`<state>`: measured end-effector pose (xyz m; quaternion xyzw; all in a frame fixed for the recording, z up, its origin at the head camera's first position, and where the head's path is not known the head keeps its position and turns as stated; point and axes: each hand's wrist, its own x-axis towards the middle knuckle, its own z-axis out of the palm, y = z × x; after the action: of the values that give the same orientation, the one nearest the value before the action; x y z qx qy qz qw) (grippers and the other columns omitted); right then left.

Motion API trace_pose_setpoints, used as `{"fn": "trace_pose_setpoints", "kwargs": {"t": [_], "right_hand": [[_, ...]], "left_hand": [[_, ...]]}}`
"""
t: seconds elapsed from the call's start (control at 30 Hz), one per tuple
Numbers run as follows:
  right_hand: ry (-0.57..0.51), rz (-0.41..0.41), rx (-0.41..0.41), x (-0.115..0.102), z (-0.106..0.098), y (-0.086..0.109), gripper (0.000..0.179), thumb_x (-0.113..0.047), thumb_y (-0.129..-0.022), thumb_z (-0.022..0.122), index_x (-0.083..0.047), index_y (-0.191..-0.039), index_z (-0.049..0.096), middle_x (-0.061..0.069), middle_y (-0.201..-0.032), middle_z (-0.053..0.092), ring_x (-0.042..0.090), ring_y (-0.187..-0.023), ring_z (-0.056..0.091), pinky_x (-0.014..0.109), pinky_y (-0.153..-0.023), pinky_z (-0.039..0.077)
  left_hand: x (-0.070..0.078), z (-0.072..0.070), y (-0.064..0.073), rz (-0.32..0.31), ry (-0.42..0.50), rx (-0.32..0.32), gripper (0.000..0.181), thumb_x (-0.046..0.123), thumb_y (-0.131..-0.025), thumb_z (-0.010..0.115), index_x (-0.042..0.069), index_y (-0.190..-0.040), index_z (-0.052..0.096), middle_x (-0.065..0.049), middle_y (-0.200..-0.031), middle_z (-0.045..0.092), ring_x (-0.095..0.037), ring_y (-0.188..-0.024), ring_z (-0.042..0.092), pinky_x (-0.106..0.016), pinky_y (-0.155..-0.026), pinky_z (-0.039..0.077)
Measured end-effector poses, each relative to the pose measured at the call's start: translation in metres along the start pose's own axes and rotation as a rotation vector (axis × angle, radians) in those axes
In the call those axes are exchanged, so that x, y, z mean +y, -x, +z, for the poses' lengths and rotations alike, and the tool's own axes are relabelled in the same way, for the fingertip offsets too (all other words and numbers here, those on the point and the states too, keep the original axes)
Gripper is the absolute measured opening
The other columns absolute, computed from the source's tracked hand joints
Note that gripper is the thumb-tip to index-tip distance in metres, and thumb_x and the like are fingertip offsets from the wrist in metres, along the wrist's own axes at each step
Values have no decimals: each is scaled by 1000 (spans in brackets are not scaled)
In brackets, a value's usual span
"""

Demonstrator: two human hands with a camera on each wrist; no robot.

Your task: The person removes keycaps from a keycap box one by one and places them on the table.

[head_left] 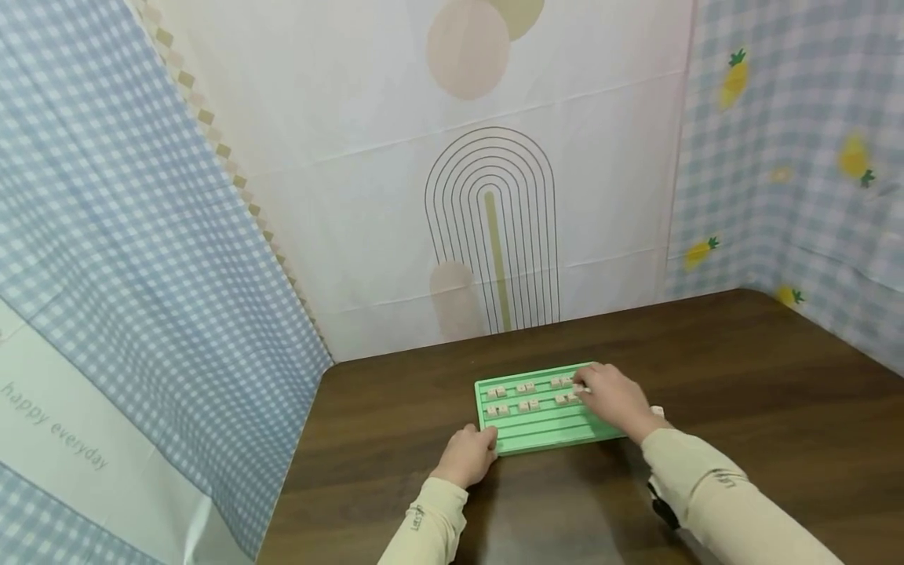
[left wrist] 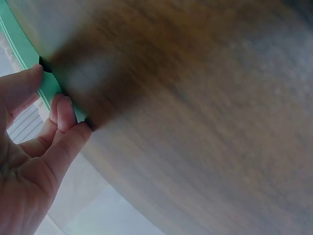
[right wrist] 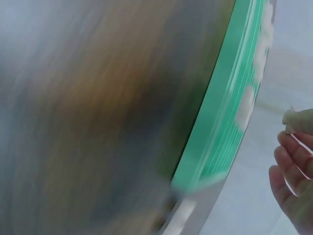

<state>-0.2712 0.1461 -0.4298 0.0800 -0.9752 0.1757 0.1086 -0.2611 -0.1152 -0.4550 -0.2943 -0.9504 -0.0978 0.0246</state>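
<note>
A light green board (head_left: 551, 436) with raised ridges lies on the brown table. Small cream letter tiles (head_left: 497, 410) stand on it in pairs, along its two back rows. My left hand (head_left: 468, 455) grips the board's front left corner; in the left wrist view, thumb and fingers (left wrist: 73, 142) close on the green edge (left wrist: 50, 88). Over the right part of the board, my right hand (head_left: 616, 399) pinches a small cream tile (right wrist: 289, 128) between thumb and index finger, raised off the board in the right wrist view. This hand hides the board's right end and any tiles there.
Another pale piece (head_left: 657, 411) shows beside my right wrist, right of the board. The wooden table (head_left: 381, 416) runs back to a white patterned cloth (head_left: 353, 259). Checked cloths hang at the left (head_left: 155, 235) and right (head_left: 770, 196).
</note>
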Motion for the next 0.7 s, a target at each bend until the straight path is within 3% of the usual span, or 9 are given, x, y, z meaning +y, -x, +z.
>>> {"fn": "trace_pose_setpoints", "kwargs": {"t": [0.37, 0.5, 0.7], "right_hand": [[32, 136, -30, 84, -29, 38, 16, -15, -89, 55, -5, -98, 64, 13, -92, 61, 30, -79, 59, 45, -59, 46], [55, 180, -98, 102, -30, 48, 15, -13, -88, 56, -3, -96, 63, 15, -90, 61, 32, -78, 59, 46, -58, 45], [38, 178, -164, 112, -24, 53, 13, -12, -86, 58, -3, -95, 62, 14, -90, 62, 31, -79, 59, 45, -60, 45]], "left_hand": [[0, -2, -1, -3, -12, -17, 17, 17, -85, 65, 13, -80, 49, 1, -69, 47, -12, -60, 39, -22, -56, 32], [1, -2, -1, -2, -13, -12, 18, 17, -85, 65, 14, -80, 48, 1, -69, 45, -12, -60, 37, -22, -55, 31], [1, -1, -1, -13, -1, -23, 17, 17, -85, 65, 14, -80, 48, 1, -69, 44, -11, -59, 35, -22, -55, 31]]}}
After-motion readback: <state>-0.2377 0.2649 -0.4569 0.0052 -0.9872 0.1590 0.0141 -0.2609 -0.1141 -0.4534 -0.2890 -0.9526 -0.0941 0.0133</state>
